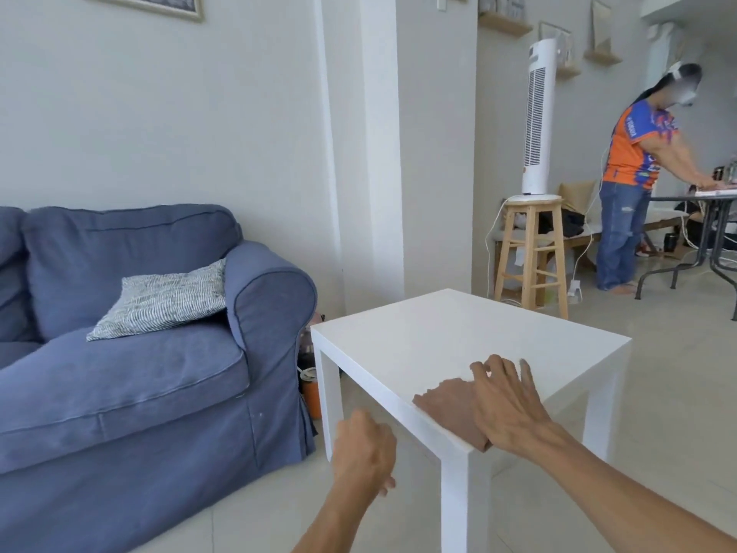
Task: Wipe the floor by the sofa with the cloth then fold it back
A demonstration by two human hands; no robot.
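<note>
A blue sofa (131,353) is seen at the left, against the pale wall, and on its seat a patterned grey-and-white cushion (163,301) is leaned against the near armrest. Pale floor tiles (239,524) are laid in front of it and run on past its armrest end. A white square side table (458,337) is placed just beside that armrest; its top is bare except at the near corner. There a folded brown cloth (446,409) is laid flat, reaching the table's near edge and slightly overhanging it. The right hand (506,405) is rested on the cloth's right part, fingers spread and flat, nothing gripped. The left hand (363,453) is held in the air in front of the table's near-left edge, apart from it, fingers loosely curled and nothing held in them. A white tower fan (536,113) is stood upright on a wooden stool (532,253) farther back. A second person in an orange and blue shirt (634,153) is seen bent over a dark table (694,201) at the far right. An orange container (311,397) is partly hidden between sofa and table leg; its contents cannot be told.
</note>
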